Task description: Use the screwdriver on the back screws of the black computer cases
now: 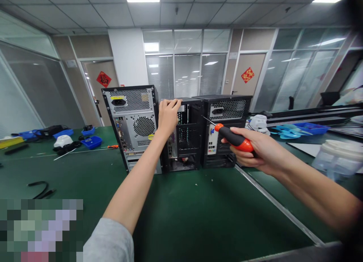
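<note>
Three computer tower cases stand side by side with their backs toward me on a green table (181,212). My left hand (168,113) grips the top rear edge of the middle case (187,141), fingers curled over it, beside the silver-backed left case (133,125). My right hand (251,150) is closed on an orange-and-black screwdriver (231,136). Its thin shaft points up and left, toward the back of the right case (227,118). The tip hangs in the air just short of that case.
Blue trays (91,141), a white object (62,141) and black cables (42,189) lie at the left. A small orange screwdriver (112,146) lies behind them. A metal rail (278,205) crosses the table to the right. A clear plastic container (337,159) stands at the far right, with more blue trays (306,128) behind.
</note>
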